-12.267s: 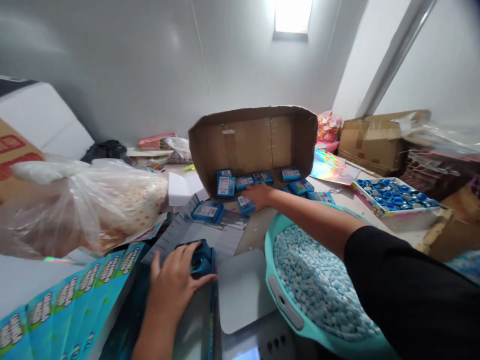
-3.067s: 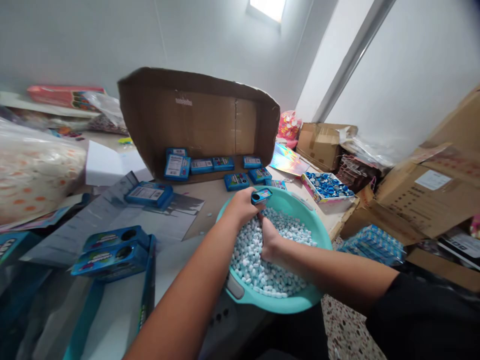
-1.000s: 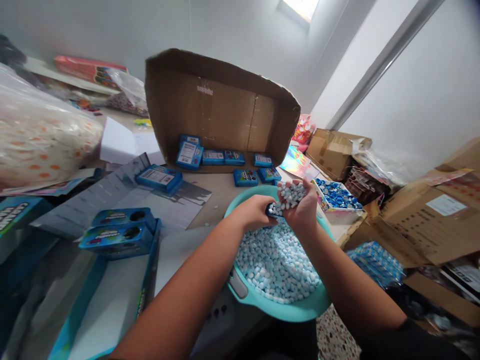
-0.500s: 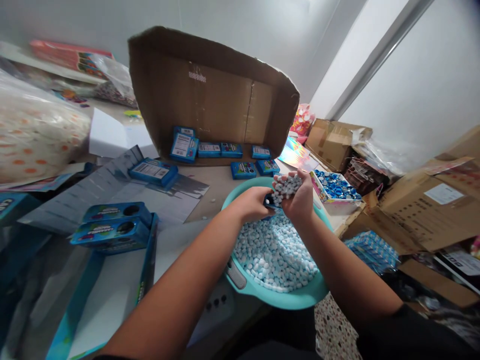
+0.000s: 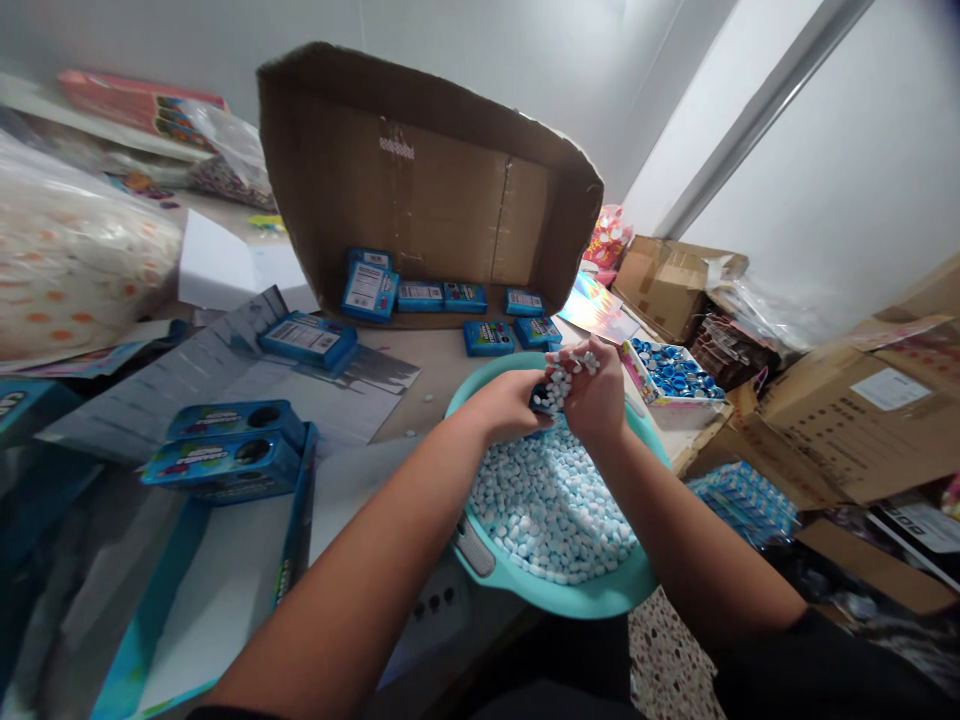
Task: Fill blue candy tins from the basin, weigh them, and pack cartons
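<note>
Over a turquoise basin (image 5: 645,590) filled with small white and pale blue candies (image 5: 555,520), my left hand (image 5: 510,408) is wrapped round a small blue box (image 5: 538,398) with a dark opening on top. Most of that box is hidden by my fingers. My right hand (image 5: 600,405) is cupped and tilted against the opening, with a thin layer of candies (image 5: 559,384) on its palm and fingers. Some of these lie right at the mouth of the box.
A cardboard box (image 5: 450,190) on its side holds several blue packs (image 5: 371,290). To the left, two blue boxes with round holes (image 5: 240,460) rest on an open display tray (image 5: 217,560). On the right stands a carton of blue caps (image 5: 671,370), beside stacked cardboard boxes (image 5: 862,400).
The heap of candies in my right hand has shrunk, sliding toward the opening of the box. My right palm now shows more bare. The left hand has hardly moved.
</note>
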`<state>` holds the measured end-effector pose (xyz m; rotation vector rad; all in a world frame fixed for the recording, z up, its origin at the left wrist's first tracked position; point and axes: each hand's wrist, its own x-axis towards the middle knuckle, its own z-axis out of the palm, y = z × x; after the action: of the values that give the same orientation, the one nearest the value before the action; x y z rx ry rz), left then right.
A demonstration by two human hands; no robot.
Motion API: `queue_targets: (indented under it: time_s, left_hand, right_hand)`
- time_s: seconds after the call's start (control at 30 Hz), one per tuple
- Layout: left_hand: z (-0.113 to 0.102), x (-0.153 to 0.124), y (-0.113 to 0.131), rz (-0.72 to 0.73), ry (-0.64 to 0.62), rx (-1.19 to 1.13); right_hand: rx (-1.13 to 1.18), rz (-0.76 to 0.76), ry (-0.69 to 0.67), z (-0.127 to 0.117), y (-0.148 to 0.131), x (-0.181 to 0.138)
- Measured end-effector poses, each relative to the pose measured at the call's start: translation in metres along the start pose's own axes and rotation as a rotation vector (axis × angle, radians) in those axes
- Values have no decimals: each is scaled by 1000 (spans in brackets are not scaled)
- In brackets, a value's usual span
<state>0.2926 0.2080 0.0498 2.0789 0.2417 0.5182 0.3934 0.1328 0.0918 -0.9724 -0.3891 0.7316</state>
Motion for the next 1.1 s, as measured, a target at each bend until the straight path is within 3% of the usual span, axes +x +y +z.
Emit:
queue_targets:
  time_s: [0.6,0.93,1.1]
  left_hand:
    - [1,1,-10,-23,-31,-50]
    - [0,2,-6,-72,-29,-60]
    - [1,0,-7,-108,-20,-50]
  right_hand:
    - [-60,-63,-152,4,4,-7]
    - [-56,-11,-402,-8,-5,-8]
    - [-253,-86,-501,-11,-15,-14]
